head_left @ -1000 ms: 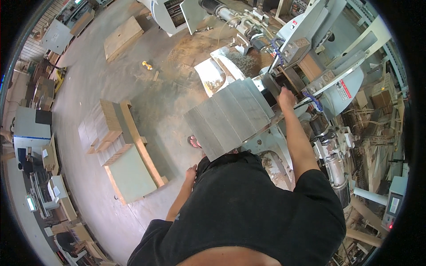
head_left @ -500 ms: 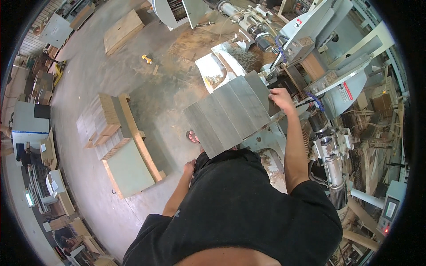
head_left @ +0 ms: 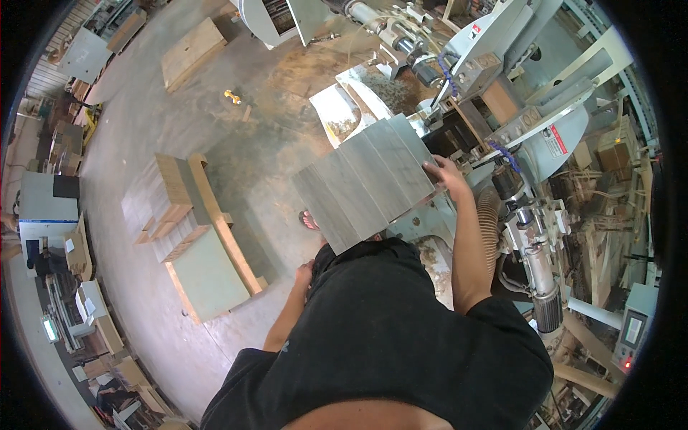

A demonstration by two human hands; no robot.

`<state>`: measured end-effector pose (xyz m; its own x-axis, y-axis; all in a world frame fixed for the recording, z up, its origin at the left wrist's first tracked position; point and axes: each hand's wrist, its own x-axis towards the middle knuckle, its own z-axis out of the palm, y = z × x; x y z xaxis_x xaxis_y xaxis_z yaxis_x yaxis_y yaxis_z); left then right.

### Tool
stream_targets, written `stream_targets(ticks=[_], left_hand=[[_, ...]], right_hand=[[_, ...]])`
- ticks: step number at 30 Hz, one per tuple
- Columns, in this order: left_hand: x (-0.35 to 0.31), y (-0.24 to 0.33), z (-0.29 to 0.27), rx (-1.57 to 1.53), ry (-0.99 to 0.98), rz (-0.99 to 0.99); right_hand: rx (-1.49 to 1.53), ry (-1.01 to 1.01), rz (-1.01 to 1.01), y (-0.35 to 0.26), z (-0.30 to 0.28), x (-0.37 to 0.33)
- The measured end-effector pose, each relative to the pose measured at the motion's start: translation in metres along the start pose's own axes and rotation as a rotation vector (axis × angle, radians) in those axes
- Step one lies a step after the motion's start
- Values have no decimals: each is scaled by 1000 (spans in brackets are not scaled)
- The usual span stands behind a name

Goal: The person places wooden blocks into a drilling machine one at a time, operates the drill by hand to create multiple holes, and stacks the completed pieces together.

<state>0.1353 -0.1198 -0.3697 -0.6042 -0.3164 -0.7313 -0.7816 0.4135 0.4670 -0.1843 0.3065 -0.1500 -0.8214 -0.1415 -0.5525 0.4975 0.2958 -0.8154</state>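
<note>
A row of flat grey boards (head_left: pixel 358 179) lies side by side in front of me, at the machine's near side. The end board (head_left: pixel 408 147) of the row is at the right, against its neighbour. My right hand (head_left: pixel 447 176) is closed on the right edge of that end board, with fingers over its top; the underside of the grip is hidden. My left hand (head_left: pixel 305 273) hangs low beside my left thigh, touching or close to my dark trousers. Its fingers are too small and partly hidden to read.
Past the boards stands a woodworking machine with motors (head_left: pixel 512 190), pale guards (head_left: pixel 559 147) and a ribbed hose (head_left: pixel 488 222). A control box (head_left: pixel 634 330) is at the lower right. To the left, a wooden pallet (head_left: pixel 247 269) carries stacked boards (head_left: pixel 172 190). A yellow tool (head_left: pixel 232 96) lies on the floor.
My right hand has moved slightly nearer to me along the end board's right edge. That board has shifted nearer to the row and lies more in line with it. My left hand stays put.
</note>
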Motion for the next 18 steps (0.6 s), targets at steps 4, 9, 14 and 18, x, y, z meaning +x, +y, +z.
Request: stream_targets(ticks=[4,9,14,18], left_hand=[[3,-12,3,43,5,42],[-3,-17,3,-73,-7,9],[3,-14,-4,153,-1,77],[0,8,-16,-103,-94,-70]], right_hand=[[317,60,46,24,10,-12],[485,64,-27,51,12,-9],[476,87,-43,60,11,-5],[534,69,-81,64,14,-4]])
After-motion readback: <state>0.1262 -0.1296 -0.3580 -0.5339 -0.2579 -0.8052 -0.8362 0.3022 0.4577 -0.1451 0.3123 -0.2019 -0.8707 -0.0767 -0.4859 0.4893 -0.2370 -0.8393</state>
